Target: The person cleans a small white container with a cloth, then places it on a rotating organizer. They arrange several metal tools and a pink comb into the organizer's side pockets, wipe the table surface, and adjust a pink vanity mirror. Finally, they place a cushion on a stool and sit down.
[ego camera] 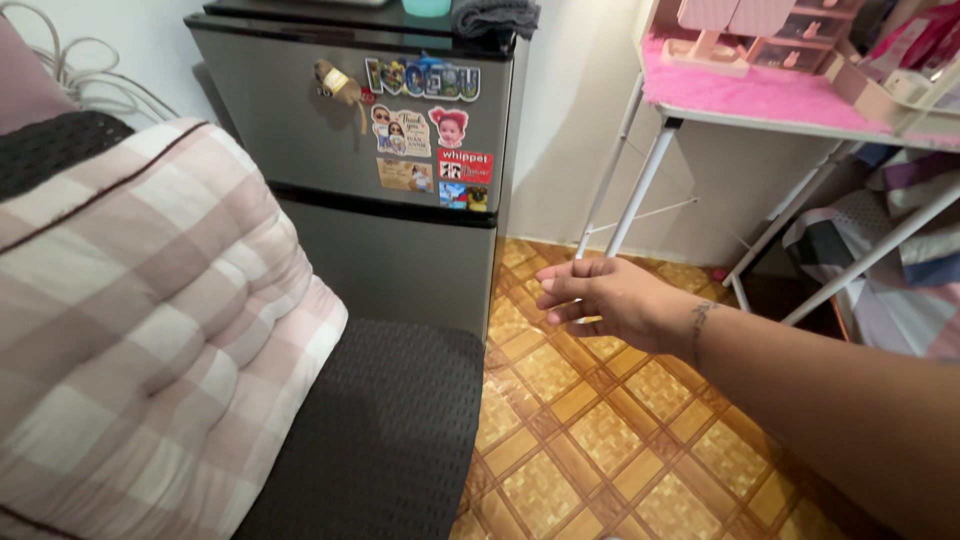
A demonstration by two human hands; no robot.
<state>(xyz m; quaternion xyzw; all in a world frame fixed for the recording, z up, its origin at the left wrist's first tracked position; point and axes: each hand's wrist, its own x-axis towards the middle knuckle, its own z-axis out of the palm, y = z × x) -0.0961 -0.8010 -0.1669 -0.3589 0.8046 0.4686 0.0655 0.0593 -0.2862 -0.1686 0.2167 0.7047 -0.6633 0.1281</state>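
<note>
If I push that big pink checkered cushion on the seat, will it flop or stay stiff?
The checkered cushion would probably squish and flop: it looks puffy and quilted, and it sags over the dark seat. It likely feels light for its size, being soft padding. It should not roll; it lies broad and slumped. The right hand is empty, held above the floor.

Cushion [150,320]: pink and white checked, thick, at nine o'clock, lying over a dark woven seat [385,430].
Cables [90,85]: pale loops against the wall at eleven o'clock.
Worktop [760,115]: white metal frame at two o'clock, topped with pink fluffy cloth and a pink drawer organiser [760,30].
Floor [610,440]: glossy tan and yellow patterned tiles at six o'clock.
Fabric [900,260]: striped, bundled under the worktop at three o'clock.
</note>
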